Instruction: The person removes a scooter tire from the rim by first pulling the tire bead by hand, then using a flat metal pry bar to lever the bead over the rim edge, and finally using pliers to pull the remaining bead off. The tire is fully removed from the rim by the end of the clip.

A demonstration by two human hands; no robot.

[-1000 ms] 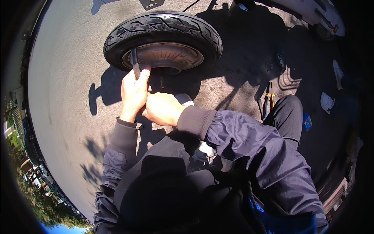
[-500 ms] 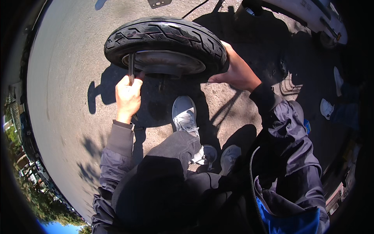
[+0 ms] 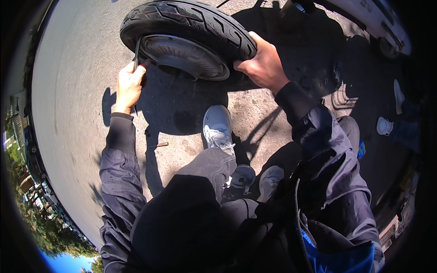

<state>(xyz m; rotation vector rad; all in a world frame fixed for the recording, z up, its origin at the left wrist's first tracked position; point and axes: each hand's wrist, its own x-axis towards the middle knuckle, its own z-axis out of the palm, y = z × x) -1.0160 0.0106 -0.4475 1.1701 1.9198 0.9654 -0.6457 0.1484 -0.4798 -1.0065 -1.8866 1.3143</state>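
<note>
At the wheel rim [image 3: 185,53]: left hand [image 3: 129,86] fisted round tire lever [image 3: 137,51]; right hand [image 3: 265,63] half-curled, gripping tire [image 3: 191,20] by its side.

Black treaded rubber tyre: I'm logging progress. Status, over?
Left hand gripping slim dark metal bar, tip by silvery round hub. Right hand gripping black tyre. Nothing visibly blocking either hand.

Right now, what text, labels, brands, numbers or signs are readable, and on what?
None I can quote.
White bodywork, upper right: small marking, too small and blurred to read.
Blue item beside the right knee: any print too small to read.
Tire: no legible lettering.
</note>
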